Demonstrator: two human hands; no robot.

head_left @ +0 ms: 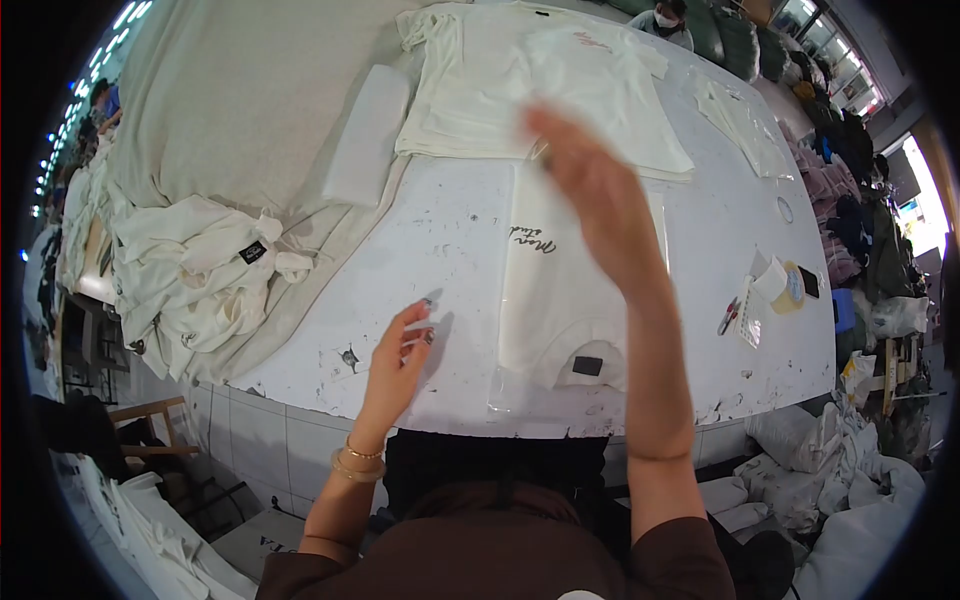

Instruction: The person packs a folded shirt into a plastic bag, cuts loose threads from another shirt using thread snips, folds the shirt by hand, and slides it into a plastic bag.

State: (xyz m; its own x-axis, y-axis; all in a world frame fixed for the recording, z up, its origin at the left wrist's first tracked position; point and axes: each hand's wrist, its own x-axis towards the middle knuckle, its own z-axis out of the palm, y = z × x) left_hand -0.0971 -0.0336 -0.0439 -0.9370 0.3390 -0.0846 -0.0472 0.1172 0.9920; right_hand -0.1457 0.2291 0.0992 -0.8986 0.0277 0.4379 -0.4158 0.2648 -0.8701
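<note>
My left hand (402, 345) hovers over the white table left of a folded shirt, its fingers curled a little but apart, with nothing in them. Raised above the far end of that folded shirt, my right hand (590, 190) is smeared by motion, so its fingers and anything in them cannot be made out. The folded white shirt (560, 290) lies in a clear plastic bag, with black script on it and a dark label at the collar near me. Beyond it, spread white shirts (540, 90) lie in a stack.
Crumpled white garments (200, 270) and a white block (368, 135) lie on cloth at left. At right are a tape roll (793, 287), a phone (809, 282), scissors (729, 316) and a bagged garment (742, 125). A masked person (668, 20) is at the far edge.
</note>
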